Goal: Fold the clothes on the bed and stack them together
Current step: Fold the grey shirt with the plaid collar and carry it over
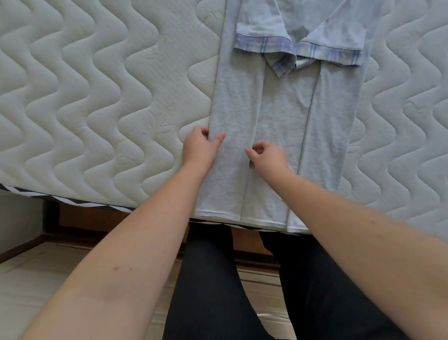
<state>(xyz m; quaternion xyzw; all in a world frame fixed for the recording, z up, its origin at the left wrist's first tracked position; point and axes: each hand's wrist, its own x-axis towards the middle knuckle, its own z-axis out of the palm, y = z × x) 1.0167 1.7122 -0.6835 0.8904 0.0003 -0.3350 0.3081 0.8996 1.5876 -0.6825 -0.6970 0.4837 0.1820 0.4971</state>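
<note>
A soft grey knit shirt [285,121] with plaid-trimmed sleeves lies folded lengthwise at frame centre on the wavy-quilted mattress [86,98]. Left hand [200,147] pinches its left folded edge; right hand [267,156], its grip closed, pinches the centre fold.

Pale plank floor [22,279] below; black trousers [217,285] (person's legs).

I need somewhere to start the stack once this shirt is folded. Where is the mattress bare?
The widest bare patch of mattress lies left of the grey shirt, beyond the left hand. A narrower bare strip runs right of the shirt to the picture's edge. The middle is crowded: shirt, plaid-cuffed sleeves folded in, and the right hand.
</note>
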